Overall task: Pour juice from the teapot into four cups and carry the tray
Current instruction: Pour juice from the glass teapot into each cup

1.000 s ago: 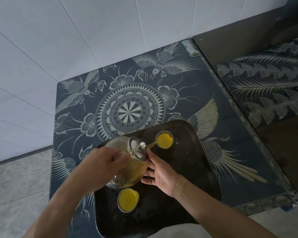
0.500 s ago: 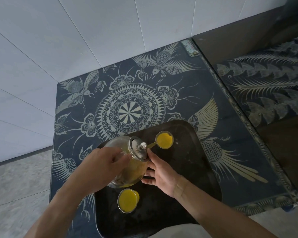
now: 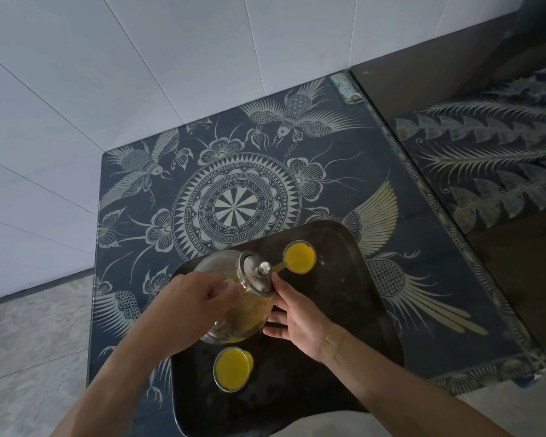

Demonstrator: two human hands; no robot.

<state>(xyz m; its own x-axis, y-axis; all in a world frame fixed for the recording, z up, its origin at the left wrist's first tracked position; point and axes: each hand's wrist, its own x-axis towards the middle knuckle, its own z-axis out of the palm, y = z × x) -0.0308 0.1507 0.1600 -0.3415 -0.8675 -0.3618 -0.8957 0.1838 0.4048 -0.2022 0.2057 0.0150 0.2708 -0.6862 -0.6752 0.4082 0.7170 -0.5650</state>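
A glass teapot (image 3: pixel 234 313) with a metal lid is tilted over the black tray (image 3: pixel 353 310), its spout over the rim of the far cup (image 3: pixel 299 257), which holds yellow juice. My left hand (image 3: pixel 189 304) grips the teapot at its handle side. My right hand (image 3: pixel 297 320) rests against the teapot's right side, one finger up by the lid. A second cup (image 3: pixel 233 369) full of juice stands on the tray near me. My arms hide part of the tray, and I see no other cups.
The tray lies on a dark blue table (image 3: pixel 297 171) with a pale bird and mandala pattern. A white tiled wall (image 3: pixel 139 74) is behind and to the left. A second patterned surface (image 3: pixel 486 171) adjoins on the right. Grey floor (image 3: pixel 29 342) at left.
Hardly anything has moved. The teapot stays tilted with its spout at the far cup, and both hands keep their hold.
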